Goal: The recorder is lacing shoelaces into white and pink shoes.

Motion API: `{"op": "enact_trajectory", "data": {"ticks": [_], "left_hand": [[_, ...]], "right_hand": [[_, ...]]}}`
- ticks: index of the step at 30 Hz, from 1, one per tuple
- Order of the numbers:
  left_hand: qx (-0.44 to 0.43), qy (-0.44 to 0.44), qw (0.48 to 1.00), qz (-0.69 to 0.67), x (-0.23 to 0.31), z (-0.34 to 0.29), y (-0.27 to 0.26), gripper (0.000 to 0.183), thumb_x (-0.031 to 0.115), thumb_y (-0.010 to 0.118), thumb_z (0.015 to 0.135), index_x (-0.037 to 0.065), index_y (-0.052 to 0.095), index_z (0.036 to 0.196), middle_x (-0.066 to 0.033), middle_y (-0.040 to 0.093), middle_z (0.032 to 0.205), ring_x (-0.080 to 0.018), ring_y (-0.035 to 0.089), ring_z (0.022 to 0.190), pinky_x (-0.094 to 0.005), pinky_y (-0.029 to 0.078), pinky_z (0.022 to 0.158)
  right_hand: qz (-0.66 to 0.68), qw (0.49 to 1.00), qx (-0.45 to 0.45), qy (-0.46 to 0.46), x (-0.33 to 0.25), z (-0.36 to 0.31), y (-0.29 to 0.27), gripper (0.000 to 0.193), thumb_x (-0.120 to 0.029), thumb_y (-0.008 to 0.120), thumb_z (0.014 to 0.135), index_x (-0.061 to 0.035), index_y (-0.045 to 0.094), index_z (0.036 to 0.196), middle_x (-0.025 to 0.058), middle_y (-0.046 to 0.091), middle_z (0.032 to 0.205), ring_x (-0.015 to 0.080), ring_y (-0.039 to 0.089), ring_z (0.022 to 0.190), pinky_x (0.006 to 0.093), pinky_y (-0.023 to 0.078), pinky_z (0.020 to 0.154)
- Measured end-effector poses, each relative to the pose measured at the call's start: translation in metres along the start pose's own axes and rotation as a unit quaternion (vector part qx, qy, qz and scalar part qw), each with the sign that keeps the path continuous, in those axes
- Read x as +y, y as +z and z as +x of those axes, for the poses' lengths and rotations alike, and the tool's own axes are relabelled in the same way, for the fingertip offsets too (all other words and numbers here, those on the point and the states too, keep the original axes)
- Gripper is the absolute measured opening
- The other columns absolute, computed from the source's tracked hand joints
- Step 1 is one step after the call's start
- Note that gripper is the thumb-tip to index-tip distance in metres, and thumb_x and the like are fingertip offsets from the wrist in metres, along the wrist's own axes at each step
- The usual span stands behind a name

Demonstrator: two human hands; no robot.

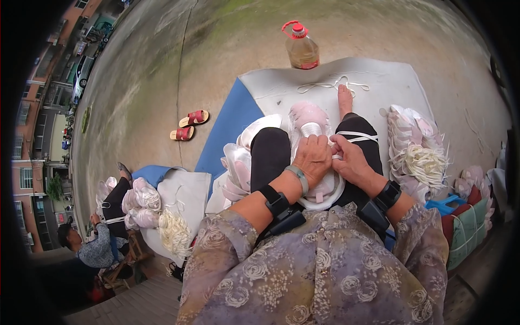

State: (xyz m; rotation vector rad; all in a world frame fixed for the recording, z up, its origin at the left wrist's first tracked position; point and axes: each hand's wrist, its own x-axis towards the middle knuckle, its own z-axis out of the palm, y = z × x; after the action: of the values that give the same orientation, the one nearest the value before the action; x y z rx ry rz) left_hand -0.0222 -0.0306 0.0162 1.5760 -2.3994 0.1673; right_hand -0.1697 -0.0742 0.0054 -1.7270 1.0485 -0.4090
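Observation:
A pale pink and white sneaker (309,115) sits upright between my knees, its toe pointing away from me. My left hand (312,159) is closed over the shoe's lacing area, with its fingertips mostly hidden beneath it. Beside it, almost touching, my right hand (355,162) pinches a white shoelace (337,157) between thumb and fingers above the shoe opening. More white laces (357,136) lie across my right thigh, just past that hand.
Stacked pink-white shoes stand left (236,165) and right (406,125) of my legs; a bundle of cream laces (418,162) lies at right. Beyond the white mat (379,76) stands a red-capped oil jug (303,50). Red slippers (187,125) and a seated person (97,249) are at left.

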Motion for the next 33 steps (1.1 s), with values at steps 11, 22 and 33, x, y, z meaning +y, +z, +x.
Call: {"op": "enact_trajectory", "data": {"ticks": [11, 22, 33], "left_hand": [[-0.012, -0.251, 0.967, -0.026, -0.067, -0.147, -0.073, 0.010, 0.005, 0.056, 0.071, 0.004, 0.046, 0.070, -0.0148, 0.048, 0.073, -0.0345, 0.050, 0.060, -0.0436, 0.042, 0.056], [0.221, -0.732, 0.557, -0.324, -0.140, -0.324, -0.137, 0.022, 0.020, 0.054, 0.080, -0.002, 0.056, 0.084, -0.0105, 0.060, 0.073, -0.0179, 0.060, 0.059, -0.0252, 0.051, 0.049], [0.449, -0.334, 0.426, -0.710, -0.172, -0.276, -0.186, 0.014, 0.010, 0.051, 0.084, -0.002, 0.053, 0.088, -0.0174, 0.046, 0.129, -0.0130, 0.050, 0.070, -0.0246, 0.042, 0.061]], "right_hand": [[-0.025, 0.999, 0.020, 0.035, -0.005, -0.017, -0.007, 0.068, -0.021, 0.065, 0.064, 0.0001, 0.040, 0.123, 0.0084, 0.055, 0.084, 0.0234, 0.057, 0.072, 0.0327, 0.046, 0.069], [0.057, 0.996, 0.040, 0.047, -0.002, 0.005, -0.010, 0.051, -0.028, 0.062, 0.077, 0.0059, 0.046, 0.112, 0.0118, 0.055, 0.064, 0.0203, 0.058, 0.060, 0.0310, 0.047, 0.059], [0.156, 0.955, 0.058, 0.247, 0.001, 0.038, -0.006, 0.006, -0.010, 0.055, 0.075, -0.0044, 0.052, 0.076, 0.0035, 0.054, 0.062, 0.0089, 0.050, 0.043, 0.0221, 0.041, 0.037]]}}
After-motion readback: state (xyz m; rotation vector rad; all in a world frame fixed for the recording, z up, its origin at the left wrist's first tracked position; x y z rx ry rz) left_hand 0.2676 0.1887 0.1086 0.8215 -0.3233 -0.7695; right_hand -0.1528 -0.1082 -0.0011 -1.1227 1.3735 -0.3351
